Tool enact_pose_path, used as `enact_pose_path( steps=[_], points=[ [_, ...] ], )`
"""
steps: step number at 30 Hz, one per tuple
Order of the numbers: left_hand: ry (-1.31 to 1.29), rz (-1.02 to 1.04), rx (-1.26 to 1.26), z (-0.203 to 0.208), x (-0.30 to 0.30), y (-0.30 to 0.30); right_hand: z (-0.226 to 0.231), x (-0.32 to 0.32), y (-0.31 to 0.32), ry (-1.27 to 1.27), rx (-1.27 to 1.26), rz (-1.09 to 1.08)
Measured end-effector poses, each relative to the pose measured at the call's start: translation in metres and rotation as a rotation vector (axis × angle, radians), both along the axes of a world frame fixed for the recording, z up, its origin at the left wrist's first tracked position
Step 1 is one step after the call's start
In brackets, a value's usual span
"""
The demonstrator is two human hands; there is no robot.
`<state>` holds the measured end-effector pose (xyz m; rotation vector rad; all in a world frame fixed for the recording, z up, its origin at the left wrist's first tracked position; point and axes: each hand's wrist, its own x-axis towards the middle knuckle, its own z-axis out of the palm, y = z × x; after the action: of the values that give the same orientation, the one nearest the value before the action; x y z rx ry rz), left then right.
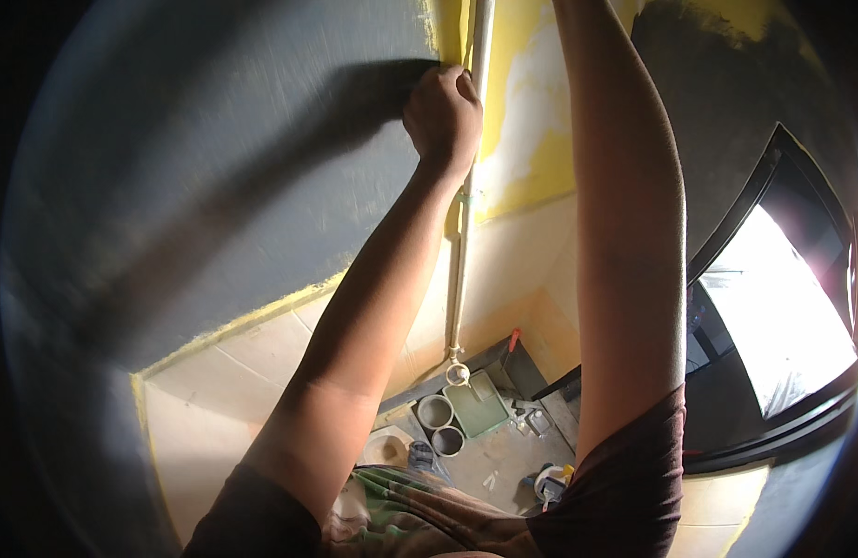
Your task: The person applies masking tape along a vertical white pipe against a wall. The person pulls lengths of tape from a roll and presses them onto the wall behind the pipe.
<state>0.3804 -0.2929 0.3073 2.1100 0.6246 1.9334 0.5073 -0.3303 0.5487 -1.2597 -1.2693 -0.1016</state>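
Note:
My left hand [445, 116] is raised against the wall corner, beside a pale vertical pipe [484, 56]. Its fingers are curled into a closed grip, and whatever lies inside them is hidden. On the left, the dark grey wall [215, 177] carries the long shadow of this arm. Yellow paint with whitish patches [531, 102] covers the wall strip right of the pipe. My right arm [629, 223] stretches up past the top edge, so the right hand is out of sight.
Far below stand a greenish tray [480, 409], two round containers [435, 412] [447, 441] and a red-handled tool [513, 340]. Cream tiles [229, 372] line the lower wall. At the right is a dark-framed window [773, 149] with bright light coming through.

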Motion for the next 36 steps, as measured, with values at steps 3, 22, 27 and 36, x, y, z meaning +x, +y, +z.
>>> enact_pose_path(
  steps=[3, 22, 27, 36],
  points=[
    [-0.058, -0.045, -0.027, -0.004, 0.001, 0.004, -0.002, -0.003, 0.007, 0.001, 0.044, 0.033],
    [0.358, -0.028, 0.006, 0.027, -0.007, 0.02, -0.003, 0.004, 0.032, 0.026, 0.173, 0.113],
    [0.48, -0.159, -0.23, 0.024, -0.009, -0.014, -0.002, 0.021, 0.031, 0.043, 0.252, 0.11],
    [0.566, -0.03, -0.295, 0.025, -0.011, -0.014, -0.042, 0.003, 0.036, 0.074, 0.173, 0.22]
  ],
)
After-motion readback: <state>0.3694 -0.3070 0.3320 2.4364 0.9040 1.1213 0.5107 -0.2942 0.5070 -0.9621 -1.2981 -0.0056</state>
